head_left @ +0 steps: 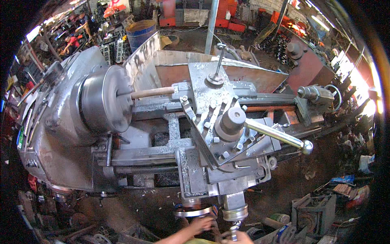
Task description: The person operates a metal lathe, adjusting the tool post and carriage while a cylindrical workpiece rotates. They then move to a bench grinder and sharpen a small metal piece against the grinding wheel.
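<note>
We note dark floor (300,175) at lower right; blue drum (141,40) at upper left; pale post (211,28) and block wall (262,8) along the top; lit tube lamp (320,22) at upper right.

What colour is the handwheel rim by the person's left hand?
The handwheel rim is shiny silver; it shows in the head view, the only one here.

Hard glare, deep shadow

White glare burns out detail at three o'clock; the tube (320,23) at two and a bright patch at ten add light. The lathe (174,128) is well lit, its lever (272,133) glinting. The floor (296,175) at four is dim. Between nine and ten, the chuck (101,97) looks motion-blurred. Fisheye edges bow into a black, grainy rim.
</note>
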Motion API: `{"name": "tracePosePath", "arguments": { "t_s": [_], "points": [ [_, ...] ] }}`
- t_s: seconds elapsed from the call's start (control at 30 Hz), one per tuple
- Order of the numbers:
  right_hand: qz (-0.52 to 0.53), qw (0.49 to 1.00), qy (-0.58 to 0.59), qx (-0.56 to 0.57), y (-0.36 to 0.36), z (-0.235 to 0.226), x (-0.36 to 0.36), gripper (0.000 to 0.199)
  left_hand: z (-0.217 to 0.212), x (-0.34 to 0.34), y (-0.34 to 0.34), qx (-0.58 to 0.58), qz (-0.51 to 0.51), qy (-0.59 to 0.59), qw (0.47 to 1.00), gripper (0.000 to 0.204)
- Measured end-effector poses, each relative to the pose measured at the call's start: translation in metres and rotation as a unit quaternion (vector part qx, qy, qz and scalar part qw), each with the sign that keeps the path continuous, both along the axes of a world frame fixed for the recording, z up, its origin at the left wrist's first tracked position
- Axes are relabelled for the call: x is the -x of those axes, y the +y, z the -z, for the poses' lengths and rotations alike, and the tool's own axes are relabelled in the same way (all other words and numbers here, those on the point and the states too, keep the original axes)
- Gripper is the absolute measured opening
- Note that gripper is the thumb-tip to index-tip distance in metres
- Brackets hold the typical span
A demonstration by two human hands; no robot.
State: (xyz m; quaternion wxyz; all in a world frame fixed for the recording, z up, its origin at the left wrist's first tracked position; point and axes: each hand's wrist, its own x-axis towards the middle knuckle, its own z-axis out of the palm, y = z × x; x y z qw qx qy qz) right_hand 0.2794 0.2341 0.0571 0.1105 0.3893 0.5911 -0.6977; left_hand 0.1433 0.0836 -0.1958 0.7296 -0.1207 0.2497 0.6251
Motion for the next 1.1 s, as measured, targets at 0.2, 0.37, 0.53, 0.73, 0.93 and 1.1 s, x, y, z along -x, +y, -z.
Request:
{"name": "tracePosePath", "arguments": {
  "t_s": [0.2,0.37,0.53,0.73,0.93,1.1],
  "points": [
    [0.001,0.976,-0.055,-0.21,0.014,0.028,0.021,0.012,0.009,0.056,-0.045,0.511,-0.005,0.372,0.775,0.017],
    [-0.027,0.996,-0.03,-0.077,0.005,-0.005,0.007,0.045,0.062,-0.003,0.055,0.068,0.064,0.157,0.983,0.019],
    [-0.051,0.936,-0.188,-0.292,0.021,-0.002,0.024,0.028,-0.01,0.003,0.029,0.052,0.045,0.097,0.993,0.028],
    [-0.17,0.965,-0.092,-0.176,0.02,0.012,-0.016,0.035,-0.057,0.108,-0.121,0.232,0.363,0.564,0.704,0.079],
    [-0.112,0.955,-0.06,-0.27,0.011,0.029,0.02,0.038,-0.062,0.126,-0.104,0.18,0.273,0.786,0.524,0.088],
    [-0.095,0.978,-0.071,-0.173,-0.003,0.018,-0.009,0.035,-0.076,0.139,-0.075,0.17,0.329,0.681,0.631,0.088]
  ]
}}
